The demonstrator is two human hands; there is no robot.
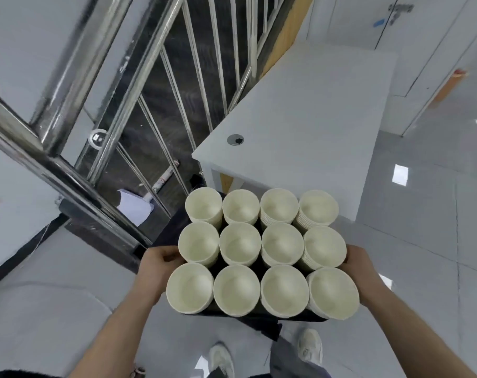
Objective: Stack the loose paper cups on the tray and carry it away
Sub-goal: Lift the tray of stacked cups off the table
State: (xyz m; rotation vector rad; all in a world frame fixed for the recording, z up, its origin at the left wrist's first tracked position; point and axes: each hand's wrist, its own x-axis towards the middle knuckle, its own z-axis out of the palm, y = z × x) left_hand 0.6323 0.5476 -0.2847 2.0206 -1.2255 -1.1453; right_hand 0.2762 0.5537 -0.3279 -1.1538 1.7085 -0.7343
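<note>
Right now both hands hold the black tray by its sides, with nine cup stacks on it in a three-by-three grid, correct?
Not quite. The head view shows twelve cup stacks, three rows of four. The left hand and right hand do hold the black tray by its sides.

Dark tray [177,222] in mid-air, twelve stacks of paper cups [282,245] upright on it, three rows of four

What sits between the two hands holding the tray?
In the head view, twelve stacks of paper cups, three rows of four, fill the dark tray between the left hand and right hand.
</note>
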